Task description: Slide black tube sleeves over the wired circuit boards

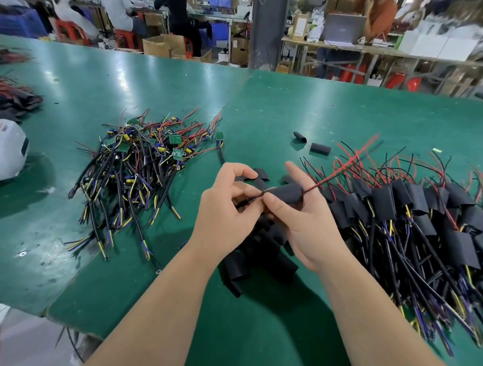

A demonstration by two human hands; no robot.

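- A black tube sleeve point(286, 195) is held above the middle of the table, between both hands, lying roughly level with its ends pointing left and right.
- The right hand point(300, 216) cradles the sleeve, thumb pressed at its left mouth and forefinger stretched out straight behind it.
- The left hand point(226, 207) pinches the dark cable point(246, 202) just where it enters the sleeve's left end.
- Red wires point(347, 163) stick out of the sleeve's right end and angle away to the far right.
- The board inside the sleeve cannot be seen.
- A heap of loose empty sleeves point(259, 256) lies on the table directly under the hands.
- To the right lies a big pile of sleeved boards point(414, 217), wires trailing near and far.
- To the left lies a pile of bare wired circuit boards point(140, 160), green boards showing among the wires.
- Two stray sleeves point(320, 148) lie farther off, apart from the piles.
- All of it lies on a green table point(269, 324).
- A white object point(4, 150) lies at the left edge.
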